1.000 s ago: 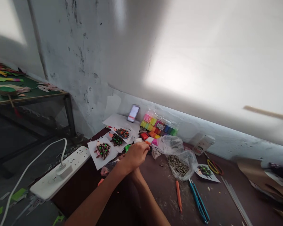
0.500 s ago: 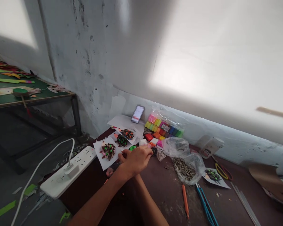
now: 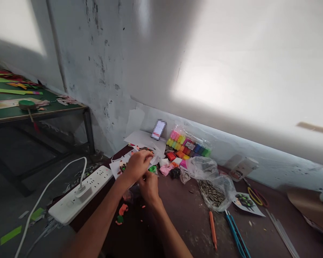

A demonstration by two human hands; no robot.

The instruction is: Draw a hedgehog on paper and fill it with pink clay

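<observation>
Near the tabletop's (image 3: 177, 215) left edge, your left hand (image 3: 137, 165) and right hand (image 3: 150, 187) had curled fingers — gripping what, I couldn't tell — and a dragging wrist risked shifting the card (image 3: 117, 167).

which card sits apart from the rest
The card beside the scissors, right of the clear bag. The other cards lie grouped on the left, partly hidden behind the left hand.

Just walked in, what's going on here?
A person's left hand blocks part of the paper cards from view. The right hand is just below it, beside a green lump; I can't tell what either holds. An orange stick and blue tool lie to the right.
</observation>
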